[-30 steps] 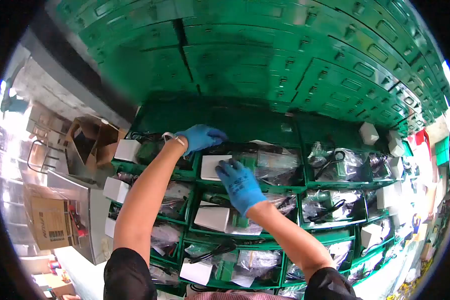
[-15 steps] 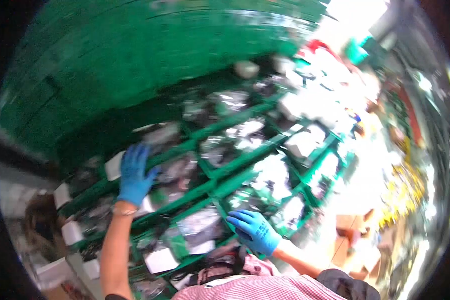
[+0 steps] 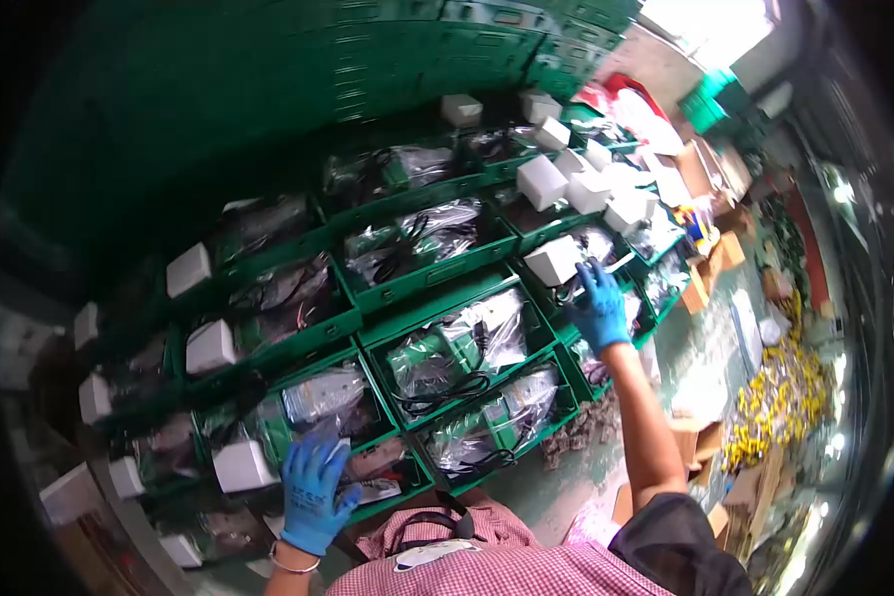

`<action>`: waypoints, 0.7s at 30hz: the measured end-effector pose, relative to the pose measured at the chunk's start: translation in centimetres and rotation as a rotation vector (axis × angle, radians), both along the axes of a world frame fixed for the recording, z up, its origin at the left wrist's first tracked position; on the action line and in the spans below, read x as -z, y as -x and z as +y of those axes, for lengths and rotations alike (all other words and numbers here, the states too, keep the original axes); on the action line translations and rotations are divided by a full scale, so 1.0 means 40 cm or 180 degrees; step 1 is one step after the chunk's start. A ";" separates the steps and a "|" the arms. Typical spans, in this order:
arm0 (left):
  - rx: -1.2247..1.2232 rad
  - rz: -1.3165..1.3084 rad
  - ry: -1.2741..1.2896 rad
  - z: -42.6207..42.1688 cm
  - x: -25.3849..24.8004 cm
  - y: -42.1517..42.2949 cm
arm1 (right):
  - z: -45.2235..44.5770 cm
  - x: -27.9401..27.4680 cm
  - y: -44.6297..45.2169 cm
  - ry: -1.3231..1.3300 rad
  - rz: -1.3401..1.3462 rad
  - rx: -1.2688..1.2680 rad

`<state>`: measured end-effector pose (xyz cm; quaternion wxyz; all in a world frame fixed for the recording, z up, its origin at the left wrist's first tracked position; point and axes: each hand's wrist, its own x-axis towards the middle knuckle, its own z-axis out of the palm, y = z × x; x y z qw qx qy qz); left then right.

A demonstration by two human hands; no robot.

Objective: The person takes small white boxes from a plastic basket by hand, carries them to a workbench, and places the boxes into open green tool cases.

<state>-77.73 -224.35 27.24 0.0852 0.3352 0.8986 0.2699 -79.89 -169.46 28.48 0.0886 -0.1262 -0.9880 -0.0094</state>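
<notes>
Both my hands wear blue gloves. My left hand point(image 3: 315, 494) is low in the view, open with fingers spread and apparently empty, at the front edge of the green trays. Just left of it is a white box point(image 3: 244, 467), lying over a tray of plastic-wrapped green items. On the right, my right hand point(image 3: 600, 306) reaches forward with its fingers stretched out and apart. Its fingertips are beside another white box point(image 3: 553, 260) in a tray; whether they touch it I cannot tell. Nearer me, a green tray point(image 3: 457, 392) holds clear-bagged items with black cables.
Several white boxes point(image 3: 588, 191) are heaped on the trays at the back right. Stacked green crates point(image 3: 358, 70) form a wall behind. Opened cardboard boxes point(image 3: 710, 273) and a pile of yellow items point(image 3: 780, 397) lie on the floor to the right.
My left hand has come back from the left-rear trays toward my body. My right hand has moved forward and right, up to a white box. The view has turned and become sharper.
</notes>
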 end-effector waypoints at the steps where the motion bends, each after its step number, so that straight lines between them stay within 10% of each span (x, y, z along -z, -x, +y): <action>1: -0.0075 -0.0055 0.0072 0.010 0.009 -0.049 | 0.017 -0.020 0.056 -0.0221 -0.0370 -0.0077; 6: -0.0385 -0.0115 0.0194 0.148 0.031 -0.242 | 0.225 0.172 0.199 0.0690 -0.0116 -0.0707; 11: -0.0423 0.0064 0.0140 0.328 0.096 -0.343 | 0.107 -0.046 0.093 0.1019 0.1172 -0.1067; 15: -0.0103 0.0345 0.0258 0.444 0.148 -0.372 | 0.138 -0.025 -0.102 0.1983 0.1008 -0.1246; 21: -0.0283 0.0294 0.1068 0.534 0.200 -0.373 | 0.082 0.034 -0.294 0.0860 -0.0452 -0.0787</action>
